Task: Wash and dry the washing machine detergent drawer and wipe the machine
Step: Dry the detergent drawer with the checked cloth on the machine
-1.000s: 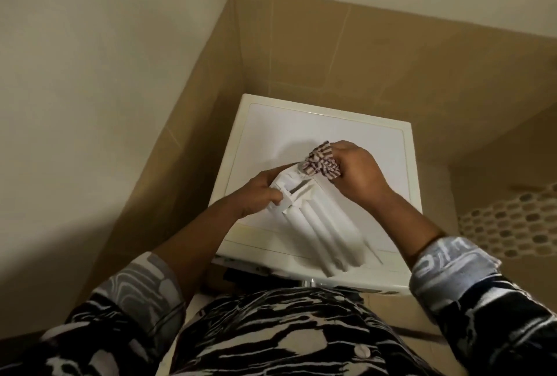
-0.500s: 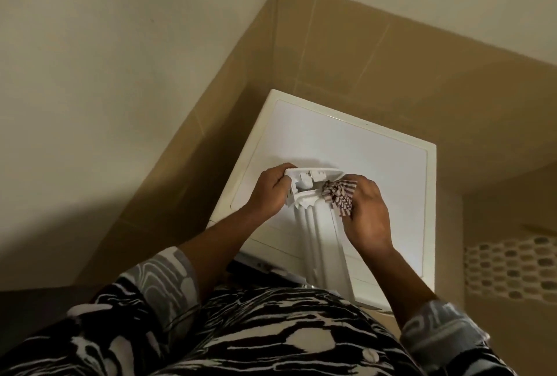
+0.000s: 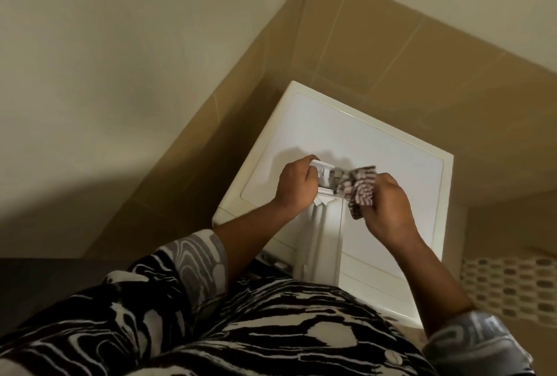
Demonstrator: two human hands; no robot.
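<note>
The left hand point(image 3: 297, 185) is covering the gripped corner of the detergent drawer point(image 3: 328, 234); right of that grip the blurred cloth point(image 3: 360, 187) is masking its compartments.

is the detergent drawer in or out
Out. The detergent drawer lies over the washing machine top, gripped by the left hand, while the right hand holds a striped cloth to it.

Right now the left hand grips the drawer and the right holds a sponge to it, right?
No sponge: in the head view the right hand holds a striped cloth to the drawer. The left hand does grip it.
</note>
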